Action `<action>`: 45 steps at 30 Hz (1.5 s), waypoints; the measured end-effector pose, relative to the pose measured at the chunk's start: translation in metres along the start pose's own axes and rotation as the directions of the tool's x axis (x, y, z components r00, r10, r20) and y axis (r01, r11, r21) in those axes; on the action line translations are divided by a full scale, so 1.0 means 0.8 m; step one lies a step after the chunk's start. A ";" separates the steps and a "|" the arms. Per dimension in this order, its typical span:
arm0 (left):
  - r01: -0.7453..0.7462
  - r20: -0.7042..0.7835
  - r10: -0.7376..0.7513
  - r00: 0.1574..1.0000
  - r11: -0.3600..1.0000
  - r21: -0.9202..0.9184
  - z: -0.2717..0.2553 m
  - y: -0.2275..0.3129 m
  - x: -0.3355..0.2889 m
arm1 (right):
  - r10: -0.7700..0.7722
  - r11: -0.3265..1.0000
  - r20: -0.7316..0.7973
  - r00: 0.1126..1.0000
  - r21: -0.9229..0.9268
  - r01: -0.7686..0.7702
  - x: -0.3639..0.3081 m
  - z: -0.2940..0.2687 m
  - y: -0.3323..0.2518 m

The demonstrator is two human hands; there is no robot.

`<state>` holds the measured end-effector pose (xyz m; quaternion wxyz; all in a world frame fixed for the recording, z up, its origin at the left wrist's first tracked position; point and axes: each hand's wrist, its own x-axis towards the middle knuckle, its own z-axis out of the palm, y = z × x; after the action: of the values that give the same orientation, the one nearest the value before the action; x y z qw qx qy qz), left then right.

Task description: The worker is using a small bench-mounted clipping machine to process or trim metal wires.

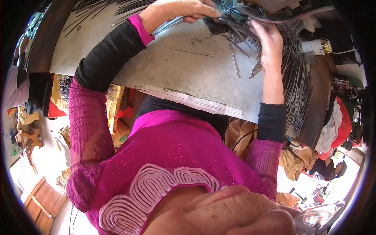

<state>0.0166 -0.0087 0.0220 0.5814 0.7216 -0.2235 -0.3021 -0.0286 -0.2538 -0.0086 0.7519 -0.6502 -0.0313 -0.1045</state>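
Note:
At the far side of the worktable point(156, 64), my left hand point(188, 11) is closed in a pinch, its fingertips at some thin dark pieces point(235, 27). What exactly lies between those fingers is too small to make out. Facing it from the right, my right hand point(269, 43) has its thumb and fingertips drawn together beside the same dark pieces; whatever they grip is hidden. A pale thin rod point(192, 51) lies on the tabletop nearer to me. Another slender rod point(235, 60) rests just left of my right wrist.
Dense bundles of thin dark rods point(293, 86) line the table's right side, and more rods point(94, 11) lie at the far left. A curved dark strip point(290, 17) arches beyond my right hand. A white cylinder point(311, 46) with a cord stands at the right.

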 end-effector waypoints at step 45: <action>-0.203 -0.129 0.187 0.974 0.971 -0.127 0.017 -0.015 -0.003 | 0.424 0.885 0.438 0.793 -0.385 -0.261 -0.054 0.040 -0.019</action>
<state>0.0050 -0.0144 0.0090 0.6695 0.6700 -0.2374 -0.2158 -0.0707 -0.2195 0.0031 0.6131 -0.7565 -0.0928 0.2077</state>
